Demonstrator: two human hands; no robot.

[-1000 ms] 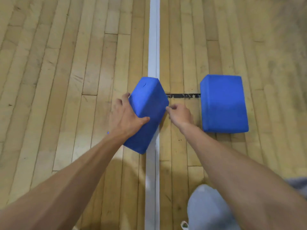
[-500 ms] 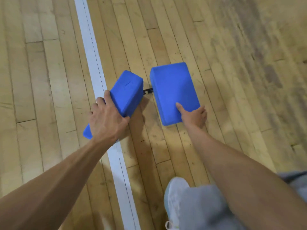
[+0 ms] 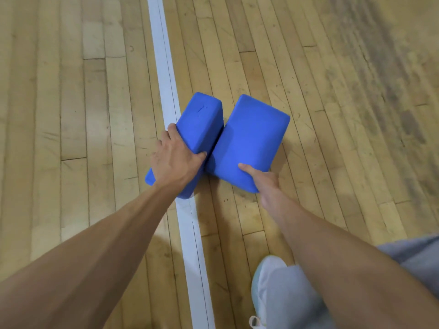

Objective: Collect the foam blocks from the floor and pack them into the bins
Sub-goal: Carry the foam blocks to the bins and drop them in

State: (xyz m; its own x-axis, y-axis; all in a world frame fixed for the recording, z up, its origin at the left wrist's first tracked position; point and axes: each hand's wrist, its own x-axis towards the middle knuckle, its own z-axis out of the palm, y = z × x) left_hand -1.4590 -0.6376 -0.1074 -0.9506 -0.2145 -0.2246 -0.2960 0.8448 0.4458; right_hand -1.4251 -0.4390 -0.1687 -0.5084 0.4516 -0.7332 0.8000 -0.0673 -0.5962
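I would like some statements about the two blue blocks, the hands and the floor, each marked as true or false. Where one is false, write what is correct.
1. The left hand grips the left block, and the right hand holds the right block. True.
2. A bin stands beside the blocks. False: no bin is in view.
3. The left block covers part of the white line. True.
4. The two blocks are far apart. False: they are side by side and appear to touch.
5. The floor is grey carpet. False: it is made of wooden boards.
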